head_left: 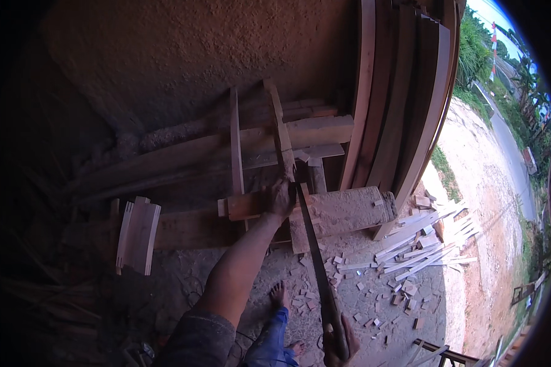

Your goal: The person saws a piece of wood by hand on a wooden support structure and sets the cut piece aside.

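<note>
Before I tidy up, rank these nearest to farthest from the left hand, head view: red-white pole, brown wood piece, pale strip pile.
1. Brown wood piece, at the left hand.
2. Pale strip pile, right, on the ground.
3. Red-white pole, far right, outdoors.

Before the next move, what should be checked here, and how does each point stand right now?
1. Right hand gripping the saw: ok, wrapped around its near end.
2. Left hand steadying the wood block: ok, holding its right end.
3. Left hand well away from the saw: not ok, the far end is close beside it.
4. Saw teeth seated in wood: cannot tell, too small to see.
5. Feet covered: not ok, the forward foot is bare.
</note>
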`<state>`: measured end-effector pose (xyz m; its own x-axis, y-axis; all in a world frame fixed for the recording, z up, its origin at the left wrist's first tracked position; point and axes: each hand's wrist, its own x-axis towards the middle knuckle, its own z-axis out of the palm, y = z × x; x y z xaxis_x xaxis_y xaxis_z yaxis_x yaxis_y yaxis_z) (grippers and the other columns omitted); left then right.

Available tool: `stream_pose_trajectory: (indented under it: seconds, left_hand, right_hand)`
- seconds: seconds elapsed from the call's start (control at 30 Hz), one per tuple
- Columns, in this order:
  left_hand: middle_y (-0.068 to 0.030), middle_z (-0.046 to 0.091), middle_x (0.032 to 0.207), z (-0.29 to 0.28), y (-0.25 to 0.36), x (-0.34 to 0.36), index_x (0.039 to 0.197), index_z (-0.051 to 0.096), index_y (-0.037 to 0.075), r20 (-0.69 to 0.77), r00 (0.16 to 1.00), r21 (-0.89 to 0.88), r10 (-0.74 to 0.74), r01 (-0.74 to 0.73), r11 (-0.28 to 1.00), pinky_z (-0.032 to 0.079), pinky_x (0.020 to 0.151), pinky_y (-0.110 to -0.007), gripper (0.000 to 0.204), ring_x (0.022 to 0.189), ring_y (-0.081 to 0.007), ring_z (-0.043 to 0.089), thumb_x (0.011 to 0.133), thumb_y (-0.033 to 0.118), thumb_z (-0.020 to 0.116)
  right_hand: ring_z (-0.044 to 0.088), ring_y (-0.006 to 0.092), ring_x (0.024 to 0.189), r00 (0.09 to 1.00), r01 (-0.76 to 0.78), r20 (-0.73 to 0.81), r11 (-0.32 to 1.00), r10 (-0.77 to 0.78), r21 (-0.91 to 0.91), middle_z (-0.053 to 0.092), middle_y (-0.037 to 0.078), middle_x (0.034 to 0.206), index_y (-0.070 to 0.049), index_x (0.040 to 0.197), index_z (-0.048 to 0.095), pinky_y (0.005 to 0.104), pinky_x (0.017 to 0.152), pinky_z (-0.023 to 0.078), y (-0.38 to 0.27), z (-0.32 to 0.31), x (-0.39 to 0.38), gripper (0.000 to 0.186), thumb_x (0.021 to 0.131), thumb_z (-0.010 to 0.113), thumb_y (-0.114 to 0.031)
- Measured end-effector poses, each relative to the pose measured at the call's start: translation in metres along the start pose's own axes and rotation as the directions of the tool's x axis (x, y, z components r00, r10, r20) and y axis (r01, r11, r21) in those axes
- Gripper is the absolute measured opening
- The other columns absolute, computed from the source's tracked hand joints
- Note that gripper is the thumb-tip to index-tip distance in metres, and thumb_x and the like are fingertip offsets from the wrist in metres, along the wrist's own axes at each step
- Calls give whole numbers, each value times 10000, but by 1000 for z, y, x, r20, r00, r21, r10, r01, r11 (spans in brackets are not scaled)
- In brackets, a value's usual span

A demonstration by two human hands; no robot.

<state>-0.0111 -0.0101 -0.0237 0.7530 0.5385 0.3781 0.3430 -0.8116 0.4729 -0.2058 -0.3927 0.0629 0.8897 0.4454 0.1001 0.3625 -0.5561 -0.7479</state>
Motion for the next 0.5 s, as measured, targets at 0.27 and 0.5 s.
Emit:
stream_pose_trajectory:
  seconds: [0.27,0.5]
  left_hand:
    - [-128,668,970,1,-20,9,943,651,143,85,996,28,-2,0,1000,361,971,-549,202,995,-349,614,895,282,512]
    - [-165,647,1026,-10,0,1,939,657,118,143,990,45,-17,10,999,380,932,-559,195,965,-418,598,876,255,534]
  right_hand:
    - [676,241,1028,997,-40,-42,930,60,367,673,198,1137,-18,1332,537,332,862,520,-15,39,82,533,844,710,-143]
    - [706,239,939,993,11,-111,951,24,310,703,178,1055,9,1281,571,334,816,540,-13,20,33,502,866,705,-240]
